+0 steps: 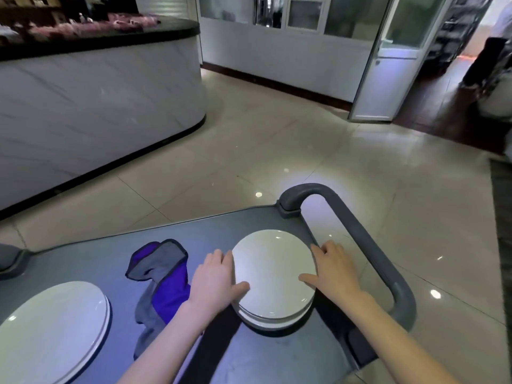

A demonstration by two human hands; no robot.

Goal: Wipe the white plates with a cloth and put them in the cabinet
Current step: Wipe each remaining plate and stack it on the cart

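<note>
From the head: plates [273, 273] stacked on the cart [263, 356], just beside the handle [360, 231], flanked by left hand [214, 281] and right hand [332, 270]. Fingers [221, 257] of both nearly straight along the rim, thumbs laid over the top plate, not closed into a grip. Probably readying a lift toward the cabinet. Best to tuck fingers under the bottom plate on both sides, clamp with thumbs, raise level and clear of the handle, guarding against likely slipping of glazed surfaces. Farther from the handle, cloth [163, 275] lying crumpled and loose. Farthest from the handle, a second stack [52, 325], cut off by the frame edge. Impossible to count plates in either stack. Contact under the rim hidden. No cabinet identifiable.
</note>
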